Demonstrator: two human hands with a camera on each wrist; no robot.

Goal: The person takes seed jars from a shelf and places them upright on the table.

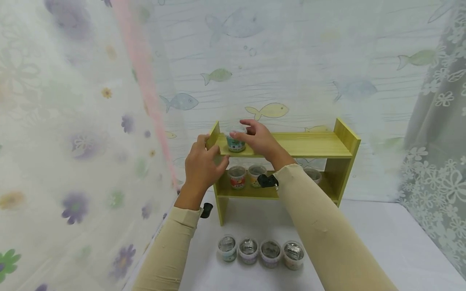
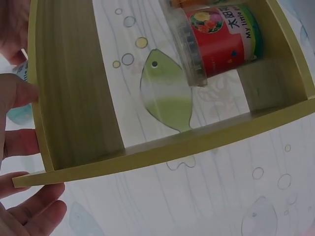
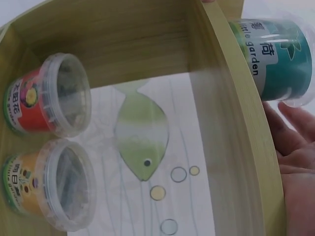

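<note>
On the left end of the yellow-green wooden shelf's [image 1: 306, 145] top board stands a teal plastic cup [image 1: 236, 144] with a clear lid and a mint label. My right hand [image 1: 263, 141] is right beside it, thumb and fingers spread in a C around its upper right side. In the right wrist view, fingers [image 3: 290, 128] come up to the cup [image 3: 278, 59] but do not wrap its front. My left hand [image 1: 204, 163] grips the shelf's upper left corner. In the left wrist view its fingers [image 2: 44, 209] lie on both sides of the side panel.
On the lower board stand a red cup [image 1: 237, 178], a yellow cup [image 1: 257, 174] and, partly behind the right forearm, another cup [image 1: 313, 175]. Several cups with silvery contents stand in a row on the white table [image 1: 393, 238] in front. Patterned curtains hang behind and left.
</note>
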